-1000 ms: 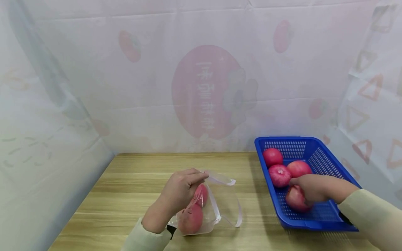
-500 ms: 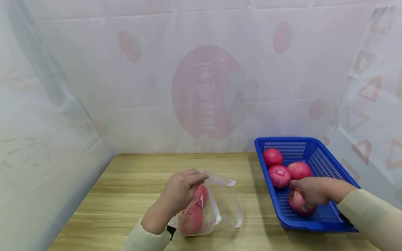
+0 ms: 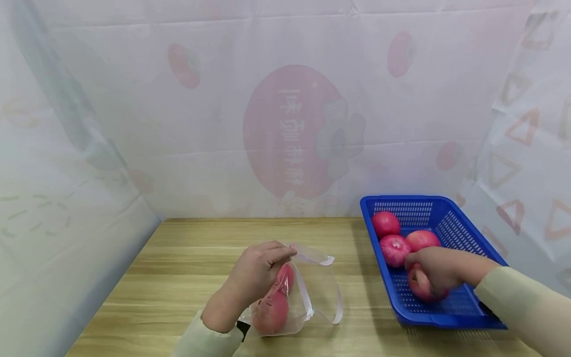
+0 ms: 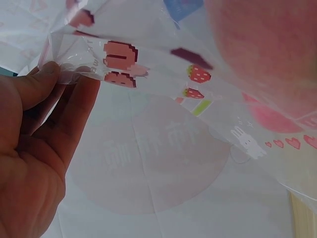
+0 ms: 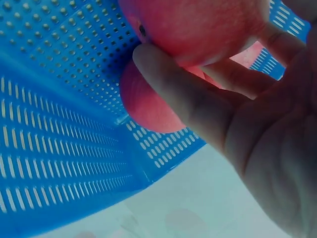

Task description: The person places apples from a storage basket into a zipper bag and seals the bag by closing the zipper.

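My left hand (image 3: 256, 267) pinches the edge of a clear plastic bag (image 3: 296, 317) between thumb and fingers. The bag lies on its side on the table, its white-edged mouth spread toward the right. Two red apples (image 3: 270, 312) are inside it, partly behind the hand; the left wrist view shows printed strawberries and a bunny (image 4: 247, 142) on the film. At the right, my right hand (image 3: 439, 267) reaches into a blue plastic basket (image 3: 392, 302) and grips a red apple (image 5: 198, 29), its thumb and fingers curled round the fruit. The hand covers part of that apple.
Several apples are in the basket; an apple (image 3: 385, 224) in the far left corner, a striped apple (image 3: 394, 250) and another apple (image 3: 422, 240) lie beyond the gripped one. Wood-grain table (image 3: 192, 277) runs left of the bag. White printed sheets (image 3: 200, 124) hang behind and at both sides.
My right hand has shifted slightly within the basket and the gripped apple has moved a little with it. My left hand and the bag have stayed in place.
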`<state>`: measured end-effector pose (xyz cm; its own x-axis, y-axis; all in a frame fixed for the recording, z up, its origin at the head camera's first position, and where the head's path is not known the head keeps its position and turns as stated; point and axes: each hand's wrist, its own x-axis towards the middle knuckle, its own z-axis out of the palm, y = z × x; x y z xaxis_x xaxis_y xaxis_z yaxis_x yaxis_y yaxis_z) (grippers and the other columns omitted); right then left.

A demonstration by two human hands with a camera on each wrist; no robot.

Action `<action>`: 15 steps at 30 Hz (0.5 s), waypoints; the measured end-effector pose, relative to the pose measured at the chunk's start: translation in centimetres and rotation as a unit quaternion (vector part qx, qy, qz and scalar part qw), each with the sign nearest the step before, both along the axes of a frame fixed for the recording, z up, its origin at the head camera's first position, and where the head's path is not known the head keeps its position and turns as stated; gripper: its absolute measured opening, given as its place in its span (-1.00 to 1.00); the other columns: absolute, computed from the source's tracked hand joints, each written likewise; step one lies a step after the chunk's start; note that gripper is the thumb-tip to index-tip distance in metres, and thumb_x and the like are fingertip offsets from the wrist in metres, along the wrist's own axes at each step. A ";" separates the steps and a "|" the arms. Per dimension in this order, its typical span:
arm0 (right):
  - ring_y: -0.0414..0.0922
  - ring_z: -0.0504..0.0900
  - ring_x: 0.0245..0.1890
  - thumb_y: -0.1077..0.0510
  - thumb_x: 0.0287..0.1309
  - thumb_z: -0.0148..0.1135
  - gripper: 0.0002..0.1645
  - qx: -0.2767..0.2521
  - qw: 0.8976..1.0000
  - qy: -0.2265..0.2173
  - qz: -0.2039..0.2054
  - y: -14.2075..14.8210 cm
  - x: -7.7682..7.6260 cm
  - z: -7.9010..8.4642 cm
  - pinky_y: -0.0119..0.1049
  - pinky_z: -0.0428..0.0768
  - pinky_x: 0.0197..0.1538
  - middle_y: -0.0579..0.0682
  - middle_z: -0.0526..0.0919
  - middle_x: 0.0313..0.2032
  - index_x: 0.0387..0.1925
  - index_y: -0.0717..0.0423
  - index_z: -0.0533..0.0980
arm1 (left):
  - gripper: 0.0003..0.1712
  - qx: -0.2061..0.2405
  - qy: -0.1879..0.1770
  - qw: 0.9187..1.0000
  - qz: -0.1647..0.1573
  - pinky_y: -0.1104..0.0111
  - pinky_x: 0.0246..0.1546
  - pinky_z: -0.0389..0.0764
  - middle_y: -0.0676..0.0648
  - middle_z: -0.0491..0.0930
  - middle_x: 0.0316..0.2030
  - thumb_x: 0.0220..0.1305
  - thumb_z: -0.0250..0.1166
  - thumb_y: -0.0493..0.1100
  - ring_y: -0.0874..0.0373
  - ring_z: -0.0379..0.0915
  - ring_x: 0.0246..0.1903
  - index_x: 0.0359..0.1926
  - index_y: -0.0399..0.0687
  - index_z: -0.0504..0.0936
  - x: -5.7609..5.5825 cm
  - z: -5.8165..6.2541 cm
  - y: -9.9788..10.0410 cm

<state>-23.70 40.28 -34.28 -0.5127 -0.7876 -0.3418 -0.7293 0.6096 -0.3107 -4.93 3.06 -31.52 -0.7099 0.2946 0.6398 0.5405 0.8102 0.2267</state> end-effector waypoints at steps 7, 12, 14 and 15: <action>-0.15 0.43 -0.38 0.39 -0.41 0.35 -0.32 -0.053 0.998 0.011 -0.012 1.0 0.2 1.9 -0.29 0.46 -0.37 -0.16 0.47 -0.38 -0.08 -0.10 0.55 | -0.78 0.000 0.003 1.000 -0.002 0.36 -0.28 0.68 0.01 0.71 -0.30 0.12 0.46 -0.41 0.19 0.66 -0.31 -0.17 -0.18 0.80 -0.1 -0.1 -0.1; -0.11 0.45 -0.43 0.31 -0.37 0.44 -0.20 -0.112 0.992 -0.013 -0.062 1.6 0.4 4.2 -0.33 0.42 -0.50 -0.11 0.51 -0.37 0.10 -0.08 0.53 | -0.77 0.000 0.001 1.000 -0.003 0.36 -0.28 0.67 0.01 0.71 -0.30 0.13 0.46 -0.40 0.19 0.65 -0.32 -0.16 -0.19 0.80 -0.2 0.0 -0.1; -0.10 0.45 -0.42 0.24 -0.32 0.53 -0.17 -0.129 0.989 -0.010 -0.071 1.6 0.7 5.0 -0.31 0.47 -0.51 -0.09 0.53 -0.32 0.15 -0.05 0.51 | -0.77 0.000 0.001 1.000 -0.003 0.36 -0.28 0.68 0.01 0.71 -0.30 0.13 0.46 -0.40 0.19 0.65 -0.31 -0.15 -0.18 0.80 -0.2 -0.1 -0.1; -0.10 0.46 -0.41 0.19 -0.30 0.56 -0.17 -0.135 0.988 -0.007 -0.075 1.6 0.9 5.4 -0.30 0.50 -0.49 -0.09 0.54 -0.31 0.16 -0.06 0.51 | -0.77 0.000 0.001 1.000 -0.002 0.36 -0.28 0.68 0.01 0.71 -0.30 0.13 0.46 -0.40 0.19 0.66 -0.31 -0.15 -0.18 0.80 -0.2 -0.1 -0.1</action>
